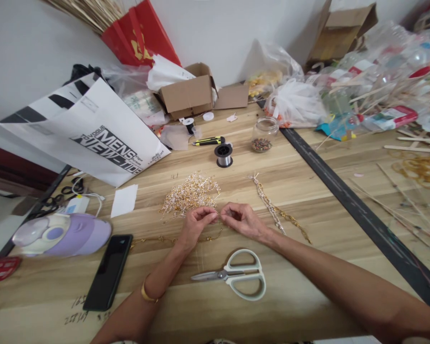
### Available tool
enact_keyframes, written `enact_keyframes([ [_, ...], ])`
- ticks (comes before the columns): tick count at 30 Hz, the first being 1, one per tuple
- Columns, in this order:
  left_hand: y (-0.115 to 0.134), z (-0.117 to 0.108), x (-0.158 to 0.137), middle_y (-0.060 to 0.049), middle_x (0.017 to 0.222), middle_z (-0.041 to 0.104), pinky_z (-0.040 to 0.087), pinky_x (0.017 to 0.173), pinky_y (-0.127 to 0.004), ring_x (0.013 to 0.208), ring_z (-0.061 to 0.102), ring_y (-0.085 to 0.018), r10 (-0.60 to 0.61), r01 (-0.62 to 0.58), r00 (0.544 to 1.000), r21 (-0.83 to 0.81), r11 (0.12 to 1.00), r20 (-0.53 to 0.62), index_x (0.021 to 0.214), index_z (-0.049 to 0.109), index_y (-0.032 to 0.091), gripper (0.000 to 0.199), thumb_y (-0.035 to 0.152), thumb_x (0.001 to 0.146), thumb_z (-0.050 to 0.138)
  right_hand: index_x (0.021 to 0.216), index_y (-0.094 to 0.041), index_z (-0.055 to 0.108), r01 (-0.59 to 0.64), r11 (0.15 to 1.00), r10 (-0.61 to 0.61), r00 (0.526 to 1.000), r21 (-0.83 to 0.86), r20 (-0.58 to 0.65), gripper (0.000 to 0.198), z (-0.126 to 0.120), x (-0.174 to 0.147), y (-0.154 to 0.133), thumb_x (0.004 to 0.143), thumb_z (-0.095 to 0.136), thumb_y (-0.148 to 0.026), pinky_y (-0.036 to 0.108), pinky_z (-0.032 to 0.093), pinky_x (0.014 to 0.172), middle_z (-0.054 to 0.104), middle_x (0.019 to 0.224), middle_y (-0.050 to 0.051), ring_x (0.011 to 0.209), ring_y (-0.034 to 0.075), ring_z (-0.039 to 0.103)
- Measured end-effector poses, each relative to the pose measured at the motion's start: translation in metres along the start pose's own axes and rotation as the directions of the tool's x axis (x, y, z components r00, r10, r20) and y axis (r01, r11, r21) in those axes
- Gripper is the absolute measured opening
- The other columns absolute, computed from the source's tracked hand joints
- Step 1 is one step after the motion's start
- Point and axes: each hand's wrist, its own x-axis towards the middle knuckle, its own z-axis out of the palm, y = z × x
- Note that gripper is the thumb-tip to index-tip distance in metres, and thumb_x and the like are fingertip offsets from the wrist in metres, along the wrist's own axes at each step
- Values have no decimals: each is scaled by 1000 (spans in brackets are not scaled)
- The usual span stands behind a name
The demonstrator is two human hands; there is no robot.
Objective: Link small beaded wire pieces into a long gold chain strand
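My left hand [199, 223] and my right hand [244, 220] meet almost tip to tip over the table, each closed in a pinch. A thin gold beaded strand [157, 239] runs from the left, passes beneath my left wrist and curls up to the fingertips, which pinch its end; the exact grip is too small to see. Just behind my hands is a pile of small gold and pinkish beads [189, 195]. White-handled scissors [245, 274] lie in front, blades pointing left. Silver and gold strands [270, 203] lie right of my right hand.
A wire spool [223, 155], a yellow-black utility knife [208, 141] and a glass jar of beads [261, 136] stand or lie behind the pile. At left are a phone [108, 272], a lilac bottle [69, 233] and a white paper bag [103, 136]. Plastic bags and sticks crowd the right.
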Motion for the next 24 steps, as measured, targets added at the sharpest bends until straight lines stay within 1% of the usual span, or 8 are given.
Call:
enact_keyframes([
  [5, 0, 0, 0, -1, 65, 65, 45, 64, -23, 62, 56, -11, 10, -10, 1000, 20, 1000, 7, 73, 67, 13, 17, 28, 67, 71, 78, -14, 59, -18, 999, 18, 1000, 29, 10, 18, 0, 0, 3, 82, 54, -31, 19, 30, 46, 49, 58, -3, 51, 8, 39],
  [11, 3, 0, -1, 0, 64, 64, 46, 65, -22, 62, 56, -11, 13, -13, 1000, 16, 1000, 23, 73, 67, 13, 15, 27, 69, 70, 80, -14, 59, -44, 997, 40, 997, 63, 61, 19, 0, 0, 2, 84, 54, -32, 19, 29, 46, 47, 58, -4, 51, 8, 38],
  [15, 3, 0, 0, -1, 65, 64, 47, 65, -22, 63, 57, -11, 16, -17, 999, 31, 999, 35, 74, 67, 12, 16, 27, 70, 69, 78, -14, 59, -54, 997, 49, 996, 64, 76, 21, -1, 1, 3, 83, 55, -34, 19, 30, 48, 48, 59, -3, 52, 8, 39],
  [20, 2, 0, -1, -1, 66, 65, 47, 66, -23, 64, 58, -12, 6, -7, 999, 37, 999, 31, 75, 67, 13, 17, 28, 69, 70, 82, -13, 58, -77, 991, 68, 994, 112, 84, 23, -1, 0, 6, 84, 54, -36, 19, 35, 50, 49, 61, -2, 55, 9, 43],
  [24, 2, 0, -1, -1, 66, 65, 47, 66, -24, 63, 58, -12, 4, -6, 1000, 47, 999, 30, 74, 68, 13, 17, 29, 68, 71, 81, -14, 58, -81, 990, 71, 994, 119, 86, 24, -1, 0, 7, 84, 54, -37, 19, 34, 49, 49, 61, -2, 53, 8, 41],
])
